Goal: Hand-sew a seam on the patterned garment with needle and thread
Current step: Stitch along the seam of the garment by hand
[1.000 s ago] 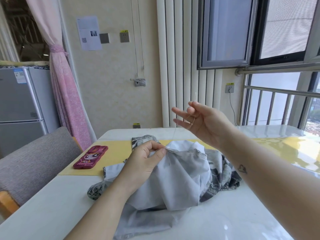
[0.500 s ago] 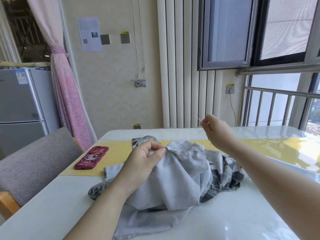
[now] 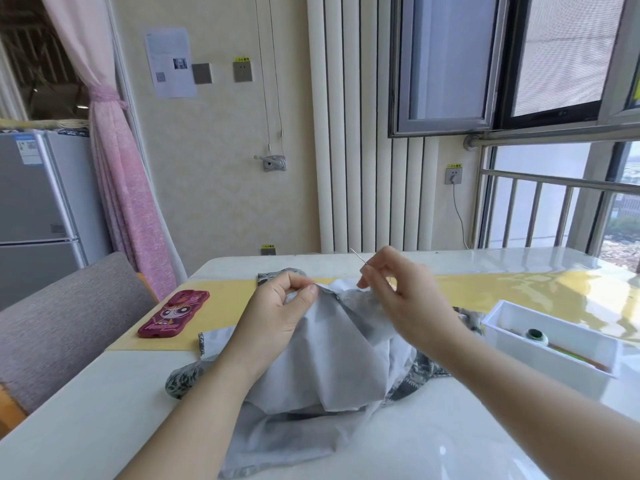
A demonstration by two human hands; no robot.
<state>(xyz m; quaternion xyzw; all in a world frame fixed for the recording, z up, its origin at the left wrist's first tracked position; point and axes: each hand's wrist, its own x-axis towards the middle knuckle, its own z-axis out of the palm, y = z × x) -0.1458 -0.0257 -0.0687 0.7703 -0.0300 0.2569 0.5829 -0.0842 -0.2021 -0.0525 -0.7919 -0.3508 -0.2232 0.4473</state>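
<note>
At the far left stands one grey fridge [image 3: 34,202], with one pink curtain [image 3: 121,188] tied back beside it and one grey upholstered chair [image 3: 62,323] pushed up to the white surface [image 3: 86,420]. One yellow runner [image 3: 214,313] crosses the surface from side to side, and on its left part lies one phone [image 3: 173,313] in a red cartoon case, face down, well apart from the sewing.

There are two bare hands and one garment [image 3: 339,358]. The garment is heaped in the middle of the surface, pale grey inner side up, with the dark patterned side showing only at its lower left and right edges. The left hand [image 3: 277,317] comes up from the bottom centre, forearm lying across the cloth. Its grip is closed on the garment: thumb and forefinger pinch a fold at the top of the heap and lift it, the other fingers curled under.

Just right of that fold is one needle [image 3: 358,257], slanted, its tip pointing up and to the left. The right hand [image 3: 405,299] reaches in from the lower right, held above the garment's top edge. Its grip is closed on the needle's lower end between thumb and forefinger, the remaining fingers loosely bent. The thread is too fine to make out.

Furthest right sits one white tray [image 3: 547,365], holding one spool [image 3: 536,336] with a dark green centre.
</note>
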